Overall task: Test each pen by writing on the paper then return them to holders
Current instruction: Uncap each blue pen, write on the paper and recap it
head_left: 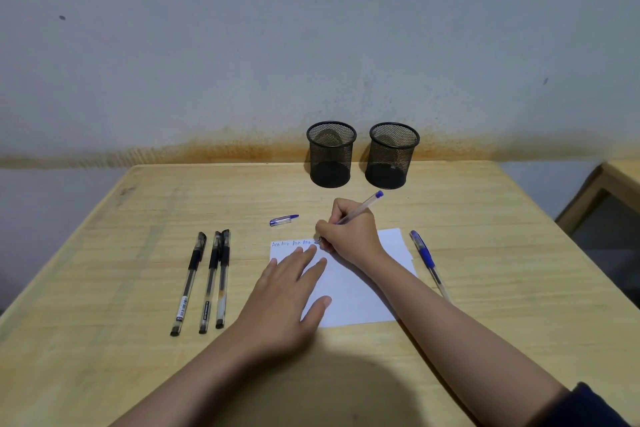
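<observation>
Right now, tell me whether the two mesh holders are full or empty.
Empty. Both the left holder and the right holder show bare dark bottoms through the mesh, and no pen stands in either.

Both forearms are bare down to the hands, left hand (284, 302) and right hand (349, 236) without rings, watch or gloves, and only a dark navy sleeve (585, 407) edge shows high on the right arm.

Matt pale wood-grain table (485, 253), black wire-mesh holders (331, 154), smooth white paper (349, 302), and clear, probably plastic, glossy pens (188, 282).
</observation>
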A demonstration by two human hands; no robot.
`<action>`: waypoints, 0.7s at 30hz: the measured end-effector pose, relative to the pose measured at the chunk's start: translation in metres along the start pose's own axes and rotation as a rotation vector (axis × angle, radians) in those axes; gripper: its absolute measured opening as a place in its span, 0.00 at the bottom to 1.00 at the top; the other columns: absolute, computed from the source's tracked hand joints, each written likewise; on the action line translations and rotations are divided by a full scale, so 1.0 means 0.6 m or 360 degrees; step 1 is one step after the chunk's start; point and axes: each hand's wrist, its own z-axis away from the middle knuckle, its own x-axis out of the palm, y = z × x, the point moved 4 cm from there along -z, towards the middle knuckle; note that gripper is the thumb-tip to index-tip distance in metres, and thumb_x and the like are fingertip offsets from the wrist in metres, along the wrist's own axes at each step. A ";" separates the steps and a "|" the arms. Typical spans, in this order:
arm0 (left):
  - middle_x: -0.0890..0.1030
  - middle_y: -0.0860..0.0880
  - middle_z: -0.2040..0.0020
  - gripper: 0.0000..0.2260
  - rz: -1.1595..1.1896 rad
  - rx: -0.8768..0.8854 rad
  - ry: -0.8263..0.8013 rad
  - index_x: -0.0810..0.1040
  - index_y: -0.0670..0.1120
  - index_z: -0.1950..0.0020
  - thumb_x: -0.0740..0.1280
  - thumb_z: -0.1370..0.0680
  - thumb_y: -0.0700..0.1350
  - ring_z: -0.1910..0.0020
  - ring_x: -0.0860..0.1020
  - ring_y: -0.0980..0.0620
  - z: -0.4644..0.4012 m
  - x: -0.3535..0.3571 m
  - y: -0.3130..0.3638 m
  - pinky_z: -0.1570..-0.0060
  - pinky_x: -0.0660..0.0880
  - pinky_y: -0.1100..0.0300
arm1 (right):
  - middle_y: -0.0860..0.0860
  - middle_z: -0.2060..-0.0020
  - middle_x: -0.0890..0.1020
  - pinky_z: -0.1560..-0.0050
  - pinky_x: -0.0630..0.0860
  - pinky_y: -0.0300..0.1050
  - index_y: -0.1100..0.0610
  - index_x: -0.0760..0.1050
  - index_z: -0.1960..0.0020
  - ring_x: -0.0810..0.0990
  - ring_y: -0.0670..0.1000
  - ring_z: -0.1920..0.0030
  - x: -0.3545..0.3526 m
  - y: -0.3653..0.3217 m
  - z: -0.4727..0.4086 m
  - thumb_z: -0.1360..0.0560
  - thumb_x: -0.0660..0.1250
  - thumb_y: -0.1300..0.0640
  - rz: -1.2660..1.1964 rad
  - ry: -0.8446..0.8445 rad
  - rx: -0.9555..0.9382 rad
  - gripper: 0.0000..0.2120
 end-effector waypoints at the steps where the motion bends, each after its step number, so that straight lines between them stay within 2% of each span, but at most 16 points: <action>1: 0.46 0.56 0.22 0.33 0.0000 0.0002 -0.0001 0.51 0.55 0.24 0.38 0.28 0.64 0.24 0.43 0.56 0.000 0.000 0.000 0.31 0.35 0.59 | 0.60 0.72 0.75 0.72 0.78 0.39 0.59 0.67 0.69 0.79 0.46 0.76 0.000 0.000 0.000 0.30 0.69 0.67 -0.0005 0.0010 -0.0005 0.14; 6: 0.47 0.56 0.22 0.33 0.0008 0.0007 0.0006 0.52 0.54 0.24 0.39 0.29 0.64 0.24 0.44 0.56 0.001 -0.001 0.000 0.31 0.35 0.60 | 0.62 0.70 0.76 0.72 0.78 0.41 0.59 0.66 0.69 0.80 0.55 0.72 -0.002 0.001 -0.001 0.30 0.68 0.67 0.0015 0.0071 0.0018 0.14; 10: 0.48 0.55 0.22 0.33 0.0039 0.0010 0.0018 0.53 0.54 0.24 0.40 0.28 0.63 0.24 0.45 0.55 0.001 -0.001 0.000 0.32 0.36 0.60 | 0.62 0.71 0.76 0.73 0.77 0.39 0.59 0.66 0.69 0.81 0.55 0.72 -0.002 -0.001 0.001 0.30 0.69 0.67 0.0010 0.0039 0.0009 0.14; 15: 0.48 0.56 0.22 0.33 0.0031 0.0012 0.0018 0.53 0.54 0.24 0.40 0.28 0.64 0.24 0.45 0.56 0.000 -0.001 -0.001 0.31 0.36 0.59 | 0.61 0.71 0.75 0.70 0.79 0.43 0.58 0.66 0.69 0.80 0.58 0.70 -0.003 0.000 0.001 0.30 0.68 0.67 0.0026 0.0088 -0.0006 0.14; 21: 0.48 0.56 0.22 0.33 0.0018 0.0011 0.0010 0.52 0.54 0.24 0.40 0.28 0.63 0.24 0.44 0.56 0.000 0.001 -0.002 0.31 0.36 0.60 | 0.63 0.70 0.75 0.75 0.76 0.36 0.59 0.65 0.69 0.80 0.60 0.69 -0.004 -0.001 0.000 0.30 0.68 0.67 0.0029 0.0086 0.0000 0.14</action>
